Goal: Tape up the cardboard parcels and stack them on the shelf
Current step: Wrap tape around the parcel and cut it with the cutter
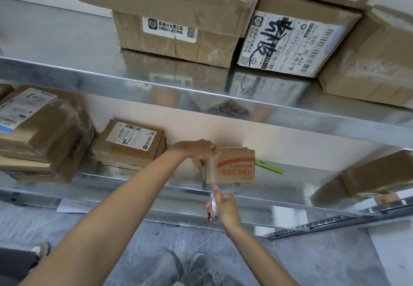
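Observation:
A small cardboard parcel [234, 169] with red print stands near the front edge of the lower metal shelf [156, 187]. My left hand [199, 151] grips its top left corner, thumb over the top and fingers down the left side. Below it, my right hand [223, 207] holds a roll of clear tape [213, 205]. A strip of tape runs from the roll up the parcel's front face near its left edge.
A labelled parcel [130, 143] and a stack of larger ones [42, 133] sit left on the lower shelf. A green object [269, 166] lies behind the small parcel, and another box [380, 173] sits at the right. The upper shelf [89, 73] carries several big boxes. Feet stand on the grey floor below.

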A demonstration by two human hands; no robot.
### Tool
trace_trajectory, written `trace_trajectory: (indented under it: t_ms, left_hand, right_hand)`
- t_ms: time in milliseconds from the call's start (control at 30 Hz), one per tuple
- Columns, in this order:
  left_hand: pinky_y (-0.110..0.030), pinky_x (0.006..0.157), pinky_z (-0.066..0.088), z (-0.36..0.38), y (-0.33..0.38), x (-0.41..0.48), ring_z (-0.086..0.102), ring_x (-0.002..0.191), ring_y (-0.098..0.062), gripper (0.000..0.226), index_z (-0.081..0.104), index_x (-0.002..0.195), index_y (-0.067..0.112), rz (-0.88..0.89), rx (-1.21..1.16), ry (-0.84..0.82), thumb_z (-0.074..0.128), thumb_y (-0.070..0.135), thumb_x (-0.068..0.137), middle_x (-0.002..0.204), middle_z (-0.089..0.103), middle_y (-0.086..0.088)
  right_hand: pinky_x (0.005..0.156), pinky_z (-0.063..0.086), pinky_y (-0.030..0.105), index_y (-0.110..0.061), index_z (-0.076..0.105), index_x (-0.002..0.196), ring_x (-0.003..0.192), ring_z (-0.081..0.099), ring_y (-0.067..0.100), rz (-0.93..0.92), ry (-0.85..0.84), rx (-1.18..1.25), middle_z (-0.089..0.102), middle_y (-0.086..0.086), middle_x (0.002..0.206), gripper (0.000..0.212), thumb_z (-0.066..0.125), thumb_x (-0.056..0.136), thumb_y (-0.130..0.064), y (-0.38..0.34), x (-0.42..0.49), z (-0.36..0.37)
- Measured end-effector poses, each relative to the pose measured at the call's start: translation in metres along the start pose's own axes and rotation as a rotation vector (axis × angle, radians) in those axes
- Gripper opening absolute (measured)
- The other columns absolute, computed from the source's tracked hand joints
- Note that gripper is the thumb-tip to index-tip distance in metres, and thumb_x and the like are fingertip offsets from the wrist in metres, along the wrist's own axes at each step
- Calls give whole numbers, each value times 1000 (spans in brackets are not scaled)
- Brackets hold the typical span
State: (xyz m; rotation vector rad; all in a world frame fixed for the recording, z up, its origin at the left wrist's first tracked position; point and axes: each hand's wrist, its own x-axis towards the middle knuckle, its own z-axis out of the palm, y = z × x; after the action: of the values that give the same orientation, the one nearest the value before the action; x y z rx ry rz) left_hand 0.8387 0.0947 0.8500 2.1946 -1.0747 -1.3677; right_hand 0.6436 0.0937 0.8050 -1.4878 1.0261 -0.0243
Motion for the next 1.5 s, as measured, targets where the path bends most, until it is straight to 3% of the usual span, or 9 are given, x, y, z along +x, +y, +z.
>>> trace_trajectory:
  t_ms: [333,467,733,867,967,1033,1167,1333,1500]
  left_hand:
    - [-33,75,59,-2,2,-2,70,81,-19,48,46,141,20,57,114,59,33,44,102,126,62,-6]
    - [-34,78,55,-3,-12,-7,68,87,-24,50,56,128,19,44,256,91,30,52,101,107,67,-7]
    - [-35,73,43,62,-25,9,49,110,-22,29,58,120,14,247,477,727,41,27,102,120,53,-2]
    - [-42,115,19,72,-39,-6,27,140,-23,65,22,152,14,242,453,548,36,49,100,154,28,-2]
    - [-54,118,-1,73,-41,-19,-9,148,-16,91,-14,153,18,191,385,341,34,66,92,160,-17,8]
    - [-55,118,-3,70,-38,-20,-14,148,-15,102,-23,150,20,178,372,277,36,74,86,157,-26,11]
    - [-54,118,5,63,-34,-18,2,148,-23,112,-19,151,19,163,392,264,45,76,80,160,-17,5]
    - [-46,100,41,67,-30,-15,35,125,-33,105,-5,152,8,222,489,336,48,69,85,151,12,-10]
    - [-40,104,39,28,-21,-7,43,127,-29,84,10,153,20,185,303,128,37,69,90,145,31,-10]
  right_hand:
    - [36,39,15,0,59,56,27,46,11,41,-46,-30,48,0,30,63,33,103,-33,-7,11,1]
    - [41,41,19,-2,59,53,30,49,15,23,-78,-75,50,5,33,66,34,102,-38,-6,5,-9]
    - [41,39,20,-3,59,49,29,48,17,30,-64,-58,49,6,32,67,35,101,-39,-10,8,-7]
    - [42,41,21,-5,60,50,31,49,17,29,-71,-56,50,7,34,66,35,101,-39,-8,8,-9]
    - [42,40,21,-5,60,54,31,49,16,28,-96,-61,51,5,37,64,31,102,-37,-9,8,-7]
    - [45,40,23,-7,58,59,35,49,17,13,-112,-39,51,5,40,60,29,102,-36,-9,8,-8]
    - [63,42,27,-11,58,75,56,54,16,-69,-184,-47,54,5,53,39,35,102,-27,0,-6,-19]
    - [74,41,14,-11,61,83,68,60,4,-196,-252,-99,65,3,63,32,36,102,-16,19,-28,-19]
    - [79,42,10,-8,65,78,76,64,7,-347,-140,-53,71,6,68,42,36,103,-24,-9,-32,-23]
